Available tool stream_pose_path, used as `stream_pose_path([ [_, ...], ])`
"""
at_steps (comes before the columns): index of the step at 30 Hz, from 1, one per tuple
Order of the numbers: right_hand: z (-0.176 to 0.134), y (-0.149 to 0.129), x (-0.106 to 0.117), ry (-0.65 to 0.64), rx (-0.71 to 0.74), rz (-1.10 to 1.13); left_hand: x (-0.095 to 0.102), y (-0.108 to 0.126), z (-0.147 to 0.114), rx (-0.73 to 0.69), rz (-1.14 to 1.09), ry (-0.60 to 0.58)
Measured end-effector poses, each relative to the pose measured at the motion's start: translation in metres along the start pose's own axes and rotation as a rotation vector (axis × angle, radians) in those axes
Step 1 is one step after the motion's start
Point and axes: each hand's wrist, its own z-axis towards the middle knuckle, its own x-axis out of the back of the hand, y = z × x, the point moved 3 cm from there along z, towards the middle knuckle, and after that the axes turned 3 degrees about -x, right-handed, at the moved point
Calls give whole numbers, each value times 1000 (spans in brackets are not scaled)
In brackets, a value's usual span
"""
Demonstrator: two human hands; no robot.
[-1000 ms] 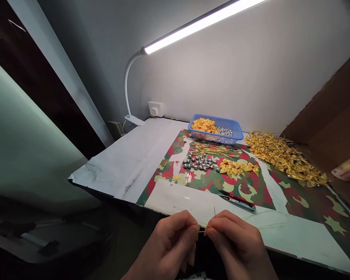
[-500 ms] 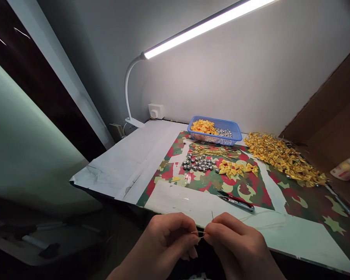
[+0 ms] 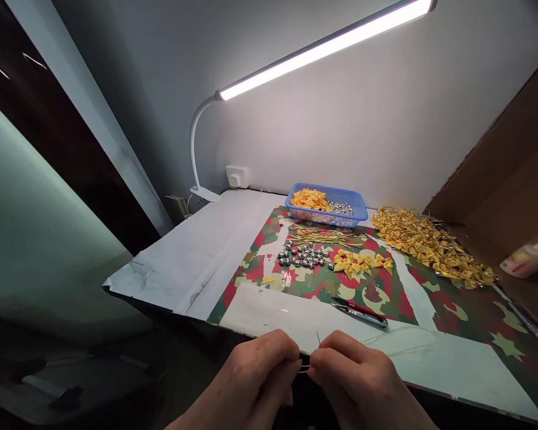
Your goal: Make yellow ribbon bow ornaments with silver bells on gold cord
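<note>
Left grip [image 3: 262, 370] and right grip [image 3: 357, 371] face each other, just apart, each closed in a pinch.

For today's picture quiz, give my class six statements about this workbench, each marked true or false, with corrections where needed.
1. Pale strands run between the left hand and the right hand. True.
2. The lamp is switched off. False: the lamp is lit.
3. The blue basket holds yellow pieces and small silver beads. True.
4. The right hand holds the snips. False: the snips lie on the table.
5. A thin needle-like piece sticks up at the right hand's fingertips. True.
6. The big yellow pile is left of the basket in the picture. False: the big yellow pile is to its right.
</note>
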Motion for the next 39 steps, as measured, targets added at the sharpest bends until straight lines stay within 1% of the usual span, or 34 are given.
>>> stream_pose_path([
  [1,1,0,0,-3,0,2,-1,0,0,23,-11,-32],
  [3,2,-1,1,-5,5,22,-3,-1,-1,78,-47,-50],
  [6,3,-2,2,30,29,91,-7,-6,-3,144,-171,36],
  [10,3,-2,3,84,50,139,-16,-17,-2,234,-455,51],
  [14,3,-2,3,71,38,155,-16,-22,3,218,-637,-10],
  [17,4,-2,5,65,14,165,-13,-22,6,191,-656,-34],
  [19,7,-1,8,62,-12,232,-12,-22,7,191,-643,-28],
  [22,10,1,14,45,-94,406,-13,-25,7,211,-675,-26],
  [24,12,2,17,73,-158,516,-16,-26,5,253,-766,-16],
  [26,13,2,20,101,-210,608,-19,-25,3,315,-904,-3],
  [29,13,1,20,71,-236,666,-23,-21,3,350,-1041,-6],
  [31,13,0,18,57,-223,651,-25,-19,5,317,-1037,-4],
  [36,10,-2,13,170,-209,609,-26,-19,10,306,-912,107],
  [39,8,-6,11,189,-173,505,-24,-18,10,279,-792,112],
])
